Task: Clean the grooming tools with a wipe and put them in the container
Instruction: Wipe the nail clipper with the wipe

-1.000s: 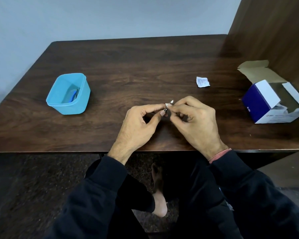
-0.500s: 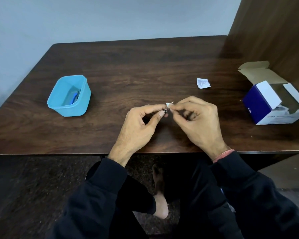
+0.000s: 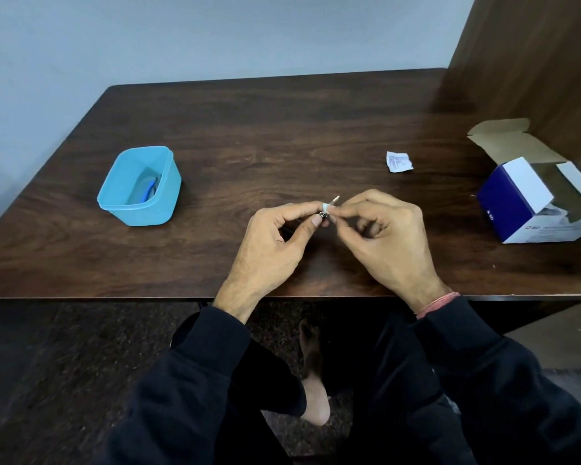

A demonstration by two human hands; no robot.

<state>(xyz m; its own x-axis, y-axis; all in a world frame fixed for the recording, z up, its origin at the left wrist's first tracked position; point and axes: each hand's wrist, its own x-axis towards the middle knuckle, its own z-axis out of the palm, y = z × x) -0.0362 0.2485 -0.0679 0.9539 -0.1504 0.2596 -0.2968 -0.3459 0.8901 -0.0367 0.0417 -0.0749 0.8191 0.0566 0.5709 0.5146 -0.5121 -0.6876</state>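
The small metal grooming tool (image 3: 329,209), likely a nail clipper though mostly hidden, is held above the near middle of the counter (image 3: 282,135), pinched at its left end by the thumb and forefinger of the left hand (image 3: 275,245). Its long axis runs from that pinch up and to the right, with the slim metal tip poking out toward the far right. The right hand (image 3: 388,243) meets it from the other side, thumb and forefinger pinching a small white wipe (image 3: 325,207) against the tool just beside the left fingertips; its other fingers are curled loosely.

The blue container (image 3: 138,187) stands well apart to the left, open-topped, with at least one blue-handled item (image 3: 150,193) already lying inside. Since the left hand holds the tool and is the nearer to the container, it seems the natural one to carry the tool over once wiping ends, a sideways move to the left across bare wood with nothing in the way.

The counter is dark wood grain. A torn white sachet wrapper (image 3: 398,161) lies beyond the right hand, and an open blue-and-white cardboard box (image 3: 534,196) sits at the far right beside a wooden side panel (image 3: 534,55). A pale wall (image 3: 215,35) stands behind.
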